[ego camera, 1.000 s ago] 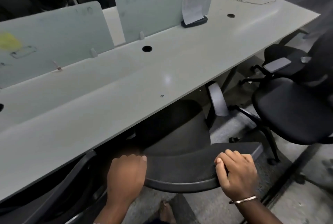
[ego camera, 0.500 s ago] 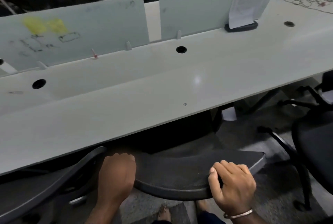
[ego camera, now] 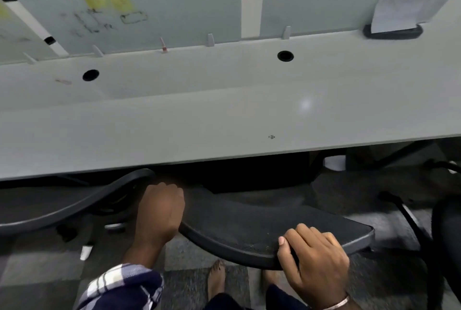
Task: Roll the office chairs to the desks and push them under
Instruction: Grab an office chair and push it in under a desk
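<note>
A black office chair stands in front of me with its curved backrest top [ego camera: 254, 232] facing me. Its seat is hidden under the long grey desk [ego camera: 199, 122]. My left hand [ego camera: 159, 212] grips the backrest's left end, fingers curled over the edge. My right hand [ego camera: 315, 260] grips the right part of the backrest top, thumb on the near side. The backrest sits close to the desk's front edge.
Another chair's curved backrest [ego camera: 74, 205] is under the desk to the left. A third black chair [ego camera: 446, 235] stands at the far right. Frosted divider panels [ego camera: 139, 8] line the desk's back. My bare feet [ego camera: 217, 279] stand on grey carpet.
The view has swung left and drawn nearer the desk. The chair's seat has gone further under the desk. Both hands keep their grip on the backrest.
</note>
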Demonstrator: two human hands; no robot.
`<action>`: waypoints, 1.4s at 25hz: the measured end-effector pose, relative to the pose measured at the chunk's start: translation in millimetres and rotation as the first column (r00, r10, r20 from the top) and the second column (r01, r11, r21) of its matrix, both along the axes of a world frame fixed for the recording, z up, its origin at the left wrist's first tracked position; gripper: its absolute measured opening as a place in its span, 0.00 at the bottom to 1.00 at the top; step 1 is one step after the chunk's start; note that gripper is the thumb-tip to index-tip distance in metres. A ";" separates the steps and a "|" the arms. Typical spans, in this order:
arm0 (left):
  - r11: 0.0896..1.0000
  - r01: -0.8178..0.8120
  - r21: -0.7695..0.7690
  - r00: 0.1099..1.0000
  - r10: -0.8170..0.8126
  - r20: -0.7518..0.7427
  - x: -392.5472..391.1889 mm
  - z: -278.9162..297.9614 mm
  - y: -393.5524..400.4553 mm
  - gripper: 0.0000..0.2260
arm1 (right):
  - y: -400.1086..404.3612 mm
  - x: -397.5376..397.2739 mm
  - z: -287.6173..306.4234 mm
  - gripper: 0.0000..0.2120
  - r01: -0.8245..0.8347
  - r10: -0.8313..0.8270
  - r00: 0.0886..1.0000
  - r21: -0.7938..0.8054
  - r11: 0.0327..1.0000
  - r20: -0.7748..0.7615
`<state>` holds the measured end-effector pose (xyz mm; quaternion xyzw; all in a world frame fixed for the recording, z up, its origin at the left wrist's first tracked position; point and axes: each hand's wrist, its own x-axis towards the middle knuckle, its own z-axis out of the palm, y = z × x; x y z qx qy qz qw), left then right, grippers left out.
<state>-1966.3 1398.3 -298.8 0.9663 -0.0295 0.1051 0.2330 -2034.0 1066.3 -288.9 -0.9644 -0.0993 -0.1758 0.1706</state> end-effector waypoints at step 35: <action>0.988 -0.153 -0.011 0.987 0.153 0.045 -67.2 -12.1 -43.4 0.18 | -45.2 20.8 5.3 0.19 -0.075 0.065 0.994 0.111 0.991 0.090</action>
